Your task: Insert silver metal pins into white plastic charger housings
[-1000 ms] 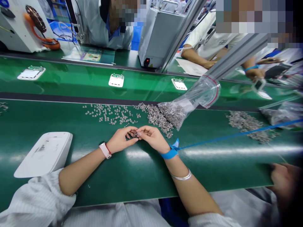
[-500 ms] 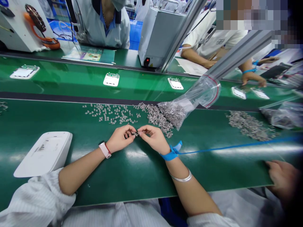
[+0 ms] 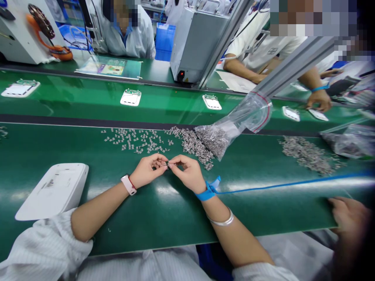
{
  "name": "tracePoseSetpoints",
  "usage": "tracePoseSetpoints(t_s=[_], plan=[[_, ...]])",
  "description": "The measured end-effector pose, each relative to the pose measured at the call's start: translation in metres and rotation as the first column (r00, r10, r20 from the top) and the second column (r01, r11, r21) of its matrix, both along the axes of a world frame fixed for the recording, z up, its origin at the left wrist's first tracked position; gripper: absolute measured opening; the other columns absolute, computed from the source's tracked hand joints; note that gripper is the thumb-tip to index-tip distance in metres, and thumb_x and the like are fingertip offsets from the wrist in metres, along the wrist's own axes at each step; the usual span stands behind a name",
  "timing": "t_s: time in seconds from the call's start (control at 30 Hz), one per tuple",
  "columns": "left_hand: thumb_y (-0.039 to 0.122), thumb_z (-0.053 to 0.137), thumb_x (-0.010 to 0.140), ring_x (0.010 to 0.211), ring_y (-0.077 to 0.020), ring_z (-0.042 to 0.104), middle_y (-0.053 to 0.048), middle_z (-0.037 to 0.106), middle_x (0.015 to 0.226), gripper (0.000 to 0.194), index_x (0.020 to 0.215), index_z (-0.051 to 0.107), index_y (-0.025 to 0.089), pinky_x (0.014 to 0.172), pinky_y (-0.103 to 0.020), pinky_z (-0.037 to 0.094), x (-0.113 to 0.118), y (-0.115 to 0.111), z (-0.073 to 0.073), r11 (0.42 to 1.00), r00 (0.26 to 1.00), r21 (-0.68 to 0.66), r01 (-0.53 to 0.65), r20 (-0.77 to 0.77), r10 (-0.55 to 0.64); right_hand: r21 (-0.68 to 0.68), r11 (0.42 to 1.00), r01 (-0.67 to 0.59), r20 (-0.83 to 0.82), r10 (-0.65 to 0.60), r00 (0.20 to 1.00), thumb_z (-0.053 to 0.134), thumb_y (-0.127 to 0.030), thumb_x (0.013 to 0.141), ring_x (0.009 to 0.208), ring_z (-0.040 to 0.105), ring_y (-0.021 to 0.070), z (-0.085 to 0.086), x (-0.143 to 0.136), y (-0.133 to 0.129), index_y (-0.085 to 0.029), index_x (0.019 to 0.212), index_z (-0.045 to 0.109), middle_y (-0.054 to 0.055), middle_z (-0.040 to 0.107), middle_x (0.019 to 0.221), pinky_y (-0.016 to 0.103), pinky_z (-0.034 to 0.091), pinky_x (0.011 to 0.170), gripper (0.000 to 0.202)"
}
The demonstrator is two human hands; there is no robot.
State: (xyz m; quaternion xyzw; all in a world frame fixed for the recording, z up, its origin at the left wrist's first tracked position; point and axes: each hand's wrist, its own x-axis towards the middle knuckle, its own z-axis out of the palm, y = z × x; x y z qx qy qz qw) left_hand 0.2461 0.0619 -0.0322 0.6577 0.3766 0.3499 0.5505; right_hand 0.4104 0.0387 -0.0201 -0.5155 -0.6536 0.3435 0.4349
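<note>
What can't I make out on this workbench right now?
All in the head view:
- Shape of the tiny piece between left hand and right hand: too small, partly covered by fingers.
- Print on the white casing: too small.
- Far-right bag: cut off by the picture's edge.
- Neighbour's hand at lower right: blurred.

Left hand, right hand: fingertips nearly meeting, thumbs pinched to fingers; 2 forearms angled inward, wrists low.
</note>
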Motion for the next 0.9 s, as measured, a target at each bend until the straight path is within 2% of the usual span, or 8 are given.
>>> tracePoseSetpoints(t_s=[0.27, 0.5, 0.7, 0.77, 0.9], plan=[[0.024, 0.061, 0.074, 0.072, -0.0131, 0.061, -0.005, 0.063, 0.078, 0.017, 0.085, 0.059, 0.011, 0.071, -0.026, 0.049, -0.0004, 0.0016, 0.0024, 0.988, 0.993, -0.156, 0.010, 0.121, 0.009, -0.052, 0.999, -0.003, -0.067, 0.000, 0.998, 0.061, -0.028, 0.073, 0.068, 0.061, 0.0159, -0.0029, 0.0013, 0.0007, -0.018, 0.073, 0.063, 0.005, 0.066, 0.073, 0.029, 0.050, 0.064, 0.010], [0.024, 0.060, 0.074, 0.066, -0.0102, 0.055, -0.002, 0.058, 0.074, 0.016, 0.086, 0.057, 0.013, 0.065, -0.023, 0.046, -0.0015, 0.0022, -0.0012, 0.997, 0.998, -0.071, 0.022, 0.058, -0.018, -0.066, 0.998, 0.002, -0.068, -0.007, 0.998, 0.062, -0.029, 0.073, 0.067, 0.061, 0.0155, -0.0022, 0.0024, 0.0017, -0.017, 0.075, 0.064, 0.005, 0.065, 0.072, 0.029, 0.049, 0.064, 0.012], [0.022, 0.058, 0.075, 0.069, -0.0105, 0.056, -0.003, 0.059, 0.076, 0.015, 0.086, 0.056, 0.012, 0.067, -0.023, 0.046, -0.0019, 0.0022, 0.0008, 0.992, 0.995, -0.118, 0.042, 0.093, -0.031, -0.075, 0.997, -0.033, -0.075, 0.027, 0.997, 0.061, -0.027, 0.073, 0.066, 0.061, 0.0141, 0.0016, 0.0026, 0.0016, -0.015, 0.075, 0.063, 0.004, 0.065, 0.072, 0.026, 0.049, 0.062, 0.012], [0.022, 0.057, 0.075, 0.067, -0.0104, 0.055, -0.003, 0.060, 0.075, 0.014, 0.085, 0.058, 0.012, 0.065, -0.023, 0.045, -0.0018, 0.0015, 0.0028, 0.998, 0.999, -0.068, 0.016, 0.036, -0.014, -0.065, 0.997, -0.029, -0.060, 0.026, 0.998, 0.061, -0.026, 0.073, 0.066, 0.061, 0.0139, 0.0016, 0.0034, 0.0017, -0.015, 0.075, 0.063, 0.004, 0.065, 0.072, 0.026, 0.049, 0.062, 0.011], [0.020, 0.057, 0.075, 0.065, -0.0101, 0.053, -0.001, 0.061, 0.072, 0.010, 0.082, 0.061, 0.015, 0.061, -0.021, 0.041, -0.0016, -0.0003, 0.0047, 0.988, 0.987, 0.151, -0.032, -0.150, 0.055, -0.025, 0.999, -0.020, 0.000, 0.020, 1.000, 0.060, -0.024, 0.073, 0.065, 0.059, 0.0137, 0.0000, 0.0047, 0.0019, -0.016, 0.075, 0.064, 0.004, 0.064, 0.071, 0.026, 0.048, 0.061, 0.009]])
